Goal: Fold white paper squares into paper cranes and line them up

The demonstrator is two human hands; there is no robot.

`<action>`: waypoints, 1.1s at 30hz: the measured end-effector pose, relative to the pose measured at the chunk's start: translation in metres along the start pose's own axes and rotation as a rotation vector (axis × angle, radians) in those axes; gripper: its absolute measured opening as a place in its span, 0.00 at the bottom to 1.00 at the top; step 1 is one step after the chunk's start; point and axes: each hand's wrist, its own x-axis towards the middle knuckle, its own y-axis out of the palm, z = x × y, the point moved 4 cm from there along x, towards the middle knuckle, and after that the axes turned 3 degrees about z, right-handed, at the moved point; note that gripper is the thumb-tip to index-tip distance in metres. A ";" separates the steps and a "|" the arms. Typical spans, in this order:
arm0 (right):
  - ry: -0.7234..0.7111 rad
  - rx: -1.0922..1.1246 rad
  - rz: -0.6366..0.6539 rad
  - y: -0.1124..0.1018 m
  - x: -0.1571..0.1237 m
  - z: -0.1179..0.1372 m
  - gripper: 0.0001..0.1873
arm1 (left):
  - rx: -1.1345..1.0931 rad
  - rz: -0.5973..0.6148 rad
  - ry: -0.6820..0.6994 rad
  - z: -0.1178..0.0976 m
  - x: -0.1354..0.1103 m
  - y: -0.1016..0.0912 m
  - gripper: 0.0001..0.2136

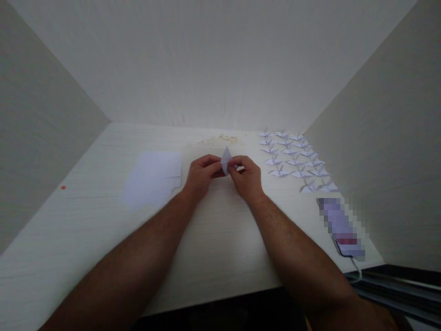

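Note:
A small piece of folded white paper [226, 156], diamond-shaped with its point up, is held above the table between both hands. My left hand [203, 172] pinches its left side between thumb and fingers. On the other side, my right hand [246, 174] grips the right edge, thumb and forefinger closed on it. The fingertips hide parts of the paper's lower half. To the right of my right hand, several finished white paper cranes [295, 162] stand in rows.
White paper sheets [155, 177] lie left of my hands. A phone [341, 230], blurred out, rests at the right with a white cable [358, 271]. A small orange spot [63, 187] marks the table's left side. Walls [220, 64] enclose the white table [220, 248] at the back and sides.

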 end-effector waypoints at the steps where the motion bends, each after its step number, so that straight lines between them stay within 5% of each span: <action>1: -0.004 0.003 -0.002 0.000 0.000 0.000 0.03 | -0.006 0.001 0.001 0.001 0.000 0.000 0.09; 12: -0.053 -0.019 -0.008 0.000 0.001 0.000 0.06 | -0.016 0.040 0.040 0.000 0.000 0.003 0.11; 22: 0.054 0.120 -0.001 -0.001 0.001 -0.003 0.12 | -0.004 -0.069 0.028 0.001 0.003 -0.003 0.14; 33: 0.159 0.308 0.024 0.001 0.004 -0.008 0.16 | 0.094 0.007 0.054 0.003 0.002 -0.003 0.15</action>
